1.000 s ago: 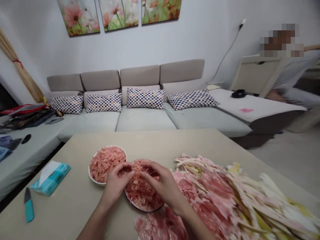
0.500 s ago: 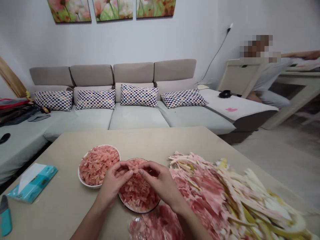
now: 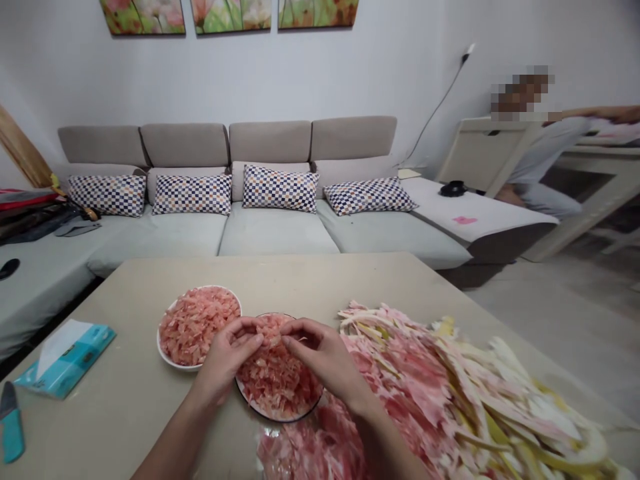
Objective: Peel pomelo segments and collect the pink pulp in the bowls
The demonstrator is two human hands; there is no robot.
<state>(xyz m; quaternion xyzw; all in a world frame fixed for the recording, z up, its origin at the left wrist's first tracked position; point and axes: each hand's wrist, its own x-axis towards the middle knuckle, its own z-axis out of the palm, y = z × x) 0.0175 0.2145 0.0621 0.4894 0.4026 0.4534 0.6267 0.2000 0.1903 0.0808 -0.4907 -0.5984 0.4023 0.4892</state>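
My left hand [image 3: 227, 358] and my right hand [image 3: 320, 357] meet above a glass plate [image 3: 280, 415] heaped with pink fruit flesh. Both hands are closed, with their fingertips pinching a small pink piece of fruit [image 3: 273, 337] between them. Just to the left stands a white bowl [image 3: 173, 360], also full of pink fruit pieces. A large heap of pink, white and yellow peel strips [image 3: 450, 393] lies to the right of my right hand. More pink scraps [image 3: 310, 447] lie near the table's front edge under my right forearm.
A teal tissue pack [image 3: 65, 357] and a teal-handled knife [image 3: 11, 420] lie at the table's left. Behind the beige table [image 3: 300, 280] runs a grey sofa with checked cushions. Another person sits at the far right by a white table.
My hands stay together over the plate, with only small finger movement. The camera view has shifted slightly.
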